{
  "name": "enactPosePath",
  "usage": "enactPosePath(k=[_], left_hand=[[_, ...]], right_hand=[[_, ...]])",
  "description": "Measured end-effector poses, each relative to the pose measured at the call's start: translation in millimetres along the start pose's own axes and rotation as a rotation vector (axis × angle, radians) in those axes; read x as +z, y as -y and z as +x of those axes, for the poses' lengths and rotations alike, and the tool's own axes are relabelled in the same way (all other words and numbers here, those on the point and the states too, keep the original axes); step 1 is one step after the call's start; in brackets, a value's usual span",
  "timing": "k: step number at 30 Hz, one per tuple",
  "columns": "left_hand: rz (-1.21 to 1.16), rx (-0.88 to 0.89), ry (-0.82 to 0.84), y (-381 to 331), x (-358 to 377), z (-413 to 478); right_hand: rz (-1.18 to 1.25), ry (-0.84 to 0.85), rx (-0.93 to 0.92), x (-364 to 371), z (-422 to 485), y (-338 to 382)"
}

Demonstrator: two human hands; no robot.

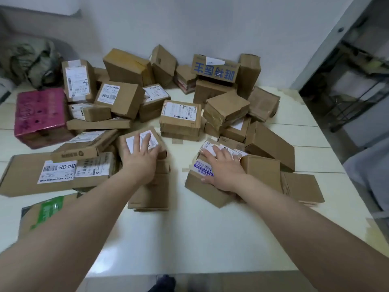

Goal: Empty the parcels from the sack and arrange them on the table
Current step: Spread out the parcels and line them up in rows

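I count roughly thirty boxes [180, 116] on my white desk [189, 228]; left hand [141, 157] and right hand [223, 165] lie flat, fingers spread, on two.

A pale, glossy surface [189, 239] is set against a plain white wall [210, 24]. Thin seams are seen running across its top. To the right, a grey door frame [328, 51] is seen, with a dark metal rack [357, 98] beyond it. Soft, even light is spread across the room. A strip of floor [231, 283] is glimpsed below the near edge.
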State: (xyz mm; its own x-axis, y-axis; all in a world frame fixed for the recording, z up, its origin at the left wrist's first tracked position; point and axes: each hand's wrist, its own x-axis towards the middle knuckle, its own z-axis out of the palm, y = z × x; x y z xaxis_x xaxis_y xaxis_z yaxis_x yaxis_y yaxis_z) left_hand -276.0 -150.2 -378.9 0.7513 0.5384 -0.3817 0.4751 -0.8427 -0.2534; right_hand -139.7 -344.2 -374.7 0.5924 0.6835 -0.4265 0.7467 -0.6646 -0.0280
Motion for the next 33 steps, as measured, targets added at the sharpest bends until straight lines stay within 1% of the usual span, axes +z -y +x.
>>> enactPosePath(k=[3, 6, 8, 9, 11, 12, 14, 15, 18, 20, 22, 24, 26, 28, 30, 32, 33], left_hand=[[-0.089, -0.032, -0.126, -20, -5, -8], [-0.232, 0.003, -0.149, -64, -20, -19], [-0.355, 0.047, -0.104, -100, -30, -25], [-0.399, 0.103, -0.058, -119, -32, -26], [-0.386, 0.242, 0.045, -158, -33, -33], [-0.361, 0.275, 0.078, -175, -34, -38], [-0.393, 0.243, 0.099, -201, -36, -45], [-0.424, 0.222, 0.076, -211, -37, -46], [-0.466, 0.171, -0.088, -231, -45, -43], [-0.510, 0.107, -0.219, -238, -57, -33], [-0.554, 0.048, -0.291, -244, -68, -16], [-0.555, 0.009, -0.307, -248, -78, 5], [-0.552, -0.041, -0.298, -250, -84, 29], [-0.602, -0.075, -0.287, -251, -92, 54], [-0.651, -0.102, -0.325, -252, -106, 78], [-0.645, -0.122, -0.370, -252, -121, 103], [-0.638, -0.120, -0.354, -252, -127, 116]], right_hand=[[0.009, -0.080, -0.032, 6, -15, 0], [0.029, -0.112, -0.058, 10, -42, -24], [0.037, -0.102, -0.030, 11, -62, -51], [0.051, -0.077, -0.004, 13, -71, -66], [0.059, 0.024, 0.058, 18, -87, -98], [0.050, 0.089, 0.090, 22, -95, -113], [0.047, 0.187, 0.137, 31, -107, -140], [0.054, 0.208, 0.157, 35, -112, -151], [0.093, 0.194, 0.211, 38, -116, -174], [0.123, 0.064, 0.211, 31, -109, -180], [0.148, -0.101, 0.194, 21, -95, -183], [0.196, -0.147, 0.140, 11, -78, -186], [0.204, -0.120, 0.059, 3, -59, -191], [0.181, -0.109, -0.021, -3, -38, -198], [0.173, -0.087, -0.082, -8, -17, -207], [0.193, 0.007, -0.074, -14, 2, -222], [0.208, 0.068, -0.031, -15, 10, -231]])
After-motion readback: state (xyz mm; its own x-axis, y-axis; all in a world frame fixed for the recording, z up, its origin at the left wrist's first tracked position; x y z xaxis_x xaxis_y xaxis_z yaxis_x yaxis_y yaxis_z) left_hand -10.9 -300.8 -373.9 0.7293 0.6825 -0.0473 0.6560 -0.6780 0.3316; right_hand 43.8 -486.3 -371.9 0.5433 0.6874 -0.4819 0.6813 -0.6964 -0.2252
